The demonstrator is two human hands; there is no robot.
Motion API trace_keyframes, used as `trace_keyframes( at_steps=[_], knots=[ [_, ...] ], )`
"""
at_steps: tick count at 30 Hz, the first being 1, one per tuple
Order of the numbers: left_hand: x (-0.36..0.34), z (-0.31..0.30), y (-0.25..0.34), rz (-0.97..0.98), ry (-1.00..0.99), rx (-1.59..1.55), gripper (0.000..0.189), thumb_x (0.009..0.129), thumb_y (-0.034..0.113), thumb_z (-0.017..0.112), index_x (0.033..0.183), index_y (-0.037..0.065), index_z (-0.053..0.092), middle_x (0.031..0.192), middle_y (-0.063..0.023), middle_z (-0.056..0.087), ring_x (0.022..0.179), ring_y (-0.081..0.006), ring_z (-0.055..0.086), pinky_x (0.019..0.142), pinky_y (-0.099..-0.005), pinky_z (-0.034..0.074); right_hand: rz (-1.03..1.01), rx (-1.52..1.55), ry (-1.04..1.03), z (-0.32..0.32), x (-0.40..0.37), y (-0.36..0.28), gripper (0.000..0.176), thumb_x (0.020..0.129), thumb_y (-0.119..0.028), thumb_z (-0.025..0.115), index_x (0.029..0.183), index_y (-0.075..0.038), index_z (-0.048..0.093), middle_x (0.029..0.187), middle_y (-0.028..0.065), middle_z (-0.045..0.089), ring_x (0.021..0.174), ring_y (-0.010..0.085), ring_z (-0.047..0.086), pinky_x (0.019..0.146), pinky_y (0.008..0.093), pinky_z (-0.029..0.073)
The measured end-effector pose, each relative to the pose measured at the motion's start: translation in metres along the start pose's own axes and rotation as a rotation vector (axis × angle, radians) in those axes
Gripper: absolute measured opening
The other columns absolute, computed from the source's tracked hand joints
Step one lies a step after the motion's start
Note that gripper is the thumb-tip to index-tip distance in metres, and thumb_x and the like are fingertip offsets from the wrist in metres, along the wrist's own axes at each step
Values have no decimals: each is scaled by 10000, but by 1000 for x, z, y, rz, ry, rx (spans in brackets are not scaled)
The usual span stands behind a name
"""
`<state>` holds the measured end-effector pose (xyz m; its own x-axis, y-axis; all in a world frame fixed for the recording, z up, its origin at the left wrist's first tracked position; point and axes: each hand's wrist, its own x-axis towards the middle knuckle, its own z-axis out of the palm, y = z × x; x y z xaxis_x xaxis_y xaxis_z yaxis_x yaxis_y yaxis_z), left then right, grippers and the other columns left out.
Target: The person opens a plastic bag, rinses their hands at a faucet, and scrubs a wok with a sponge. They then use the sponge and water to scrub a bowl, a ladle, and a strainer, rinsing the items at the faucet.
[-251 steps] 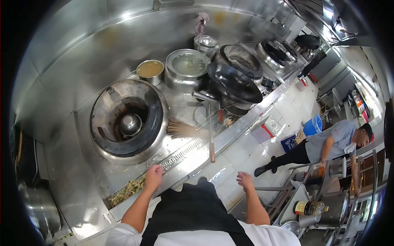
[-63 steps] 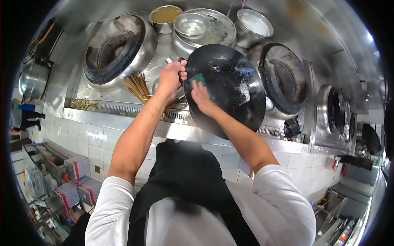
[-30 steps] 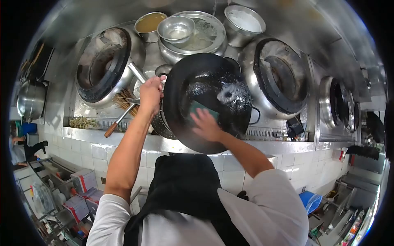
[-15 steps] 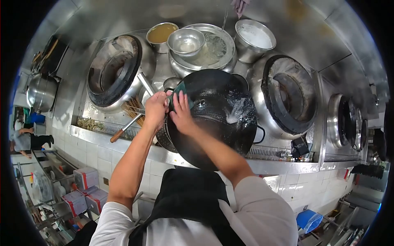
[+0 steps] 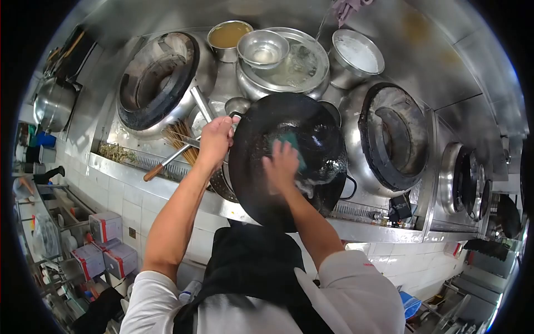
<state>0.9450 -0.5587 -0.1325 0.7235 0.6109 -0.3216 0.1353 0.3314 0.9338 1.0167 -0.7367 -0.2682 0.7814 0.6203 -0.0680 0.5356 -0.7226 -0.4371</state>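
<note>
A large black wok [image 5: 261, 189] is tilted toward me over the steel cooking range, its inside wet and soapy. My left hand [image 5: 216, 139] grips the wok's handle at its left rim. Inside the wok, my right hand [image 5: 281, 165] presses a green scouring pad [image 5: 291, 141] against the middle of the surface. A steel strainer rim shows just under the wok's left edge.
Two open burner wells sit left [image 5: 151, 78] and right [image 5: 394, 137] of the wok. Behind are a broth pot [image 5: 227, 37], a small steel bowl [image 5: 262, 50] on a big basin, and a white-filled pot [image 5: 357, 53]. A bamboo brush [image 5: 179, 134] and a wooden-handled tool [image 5: 164, 163] lie at left.
My right hand with the pad has slid from the wok's left rim, beside my left hand, to the middle of the wok. Earlier I stood before an empty burner with both hands free.
</note>
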Motion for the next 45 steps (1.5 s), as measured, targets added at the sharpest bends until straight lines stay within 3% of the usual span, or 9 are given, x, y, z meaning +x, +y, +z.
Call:
trace_keyframes(
  at_steps=[5,12,17,22,27,31,35,39,45],
  knots=[
    [-2,-1,5,-13,8,3,254,943,214,468,987,-6,587,607,49,426,523,-59,344,516,-212,304,-419,-273,254,-27,84,28,655,836,-473,518,1398,-219,297,1452,149,238,1329,427,163,1027,608,144],
    [-2,-7,-5,-7,-22,-29,252,944,221,450,953,26,609,618,54,427,518,-45,349,494,-203,314,-76,-557,289,-22,-34,151,712,788,-455,575,1385,-154,331,1426,194,263,1252,479,271,988,600,222],
    [-4,4,3,-1,-19,-8,255,940,217,453,970,19,609,615,53,428,516,-44,355,486,-198,313,268,-86,97,34,-18,38,759,826,-555,466,1423,-157,218,1449,216,183,1254,528,196,957,657,203],
    [-1,3,1,39,-45,5,261,936,210,457,974,-2,604,600,43,437,505,-53,375,468,-211,325,70,621,281,3,95,-56,676,903,-431,426,1435,-137,130,1454,273,83,1274,561,85,1053,558,120],
    [-3,4,1,45,-18,-7,255,939,207,459,968,-9,591,631,45,431,523,-57,344,503,-210,304,-412,879,168,4,16,-96,571,936,-201,400,1416,-16,153,1448,280,111,1343,432,106,1083,494,117],
    [-3,-2,-4,7,31,9,258,942,200,455,981,-13,594,621,51,435,516,-51,342,500,-205,311,-482,361,-236,6,-88,-42,564,925,-267,428,1405,-43,235,1451,218,193,1333,422,167,1071,496,168],
    [-3,-5,-6,-3,-14,-30,265,942,199,453,1006,-27,576,614,54,426,520,-52,338,514,-207,310,-653,-455,-250,-15,-67,94,608,881,-421,464,1409,-184,276,1452,182,223,1303,487,173,1008,618,176],
    [-6,-5,-6,6,-13,-23,260,944,195,448,1011,-24,571,612,53,422,517,-53,333,515,-210,303,124,-155,-21,-7,-7,47,679,873,-504,436,1432,-195,203,1472,208,144,1314,495,132,1021,624,132],
    [0,-7,-12,25,-4,-33,242,937,198,459,977,2,595,630,52,443,519,-44,363,476,-196,312,-182,441,-208,20,-63,-46,660,891,-466,432,1435,-183,186,1482,206,98,1331,477,83,1037,603,118]
  ],
)
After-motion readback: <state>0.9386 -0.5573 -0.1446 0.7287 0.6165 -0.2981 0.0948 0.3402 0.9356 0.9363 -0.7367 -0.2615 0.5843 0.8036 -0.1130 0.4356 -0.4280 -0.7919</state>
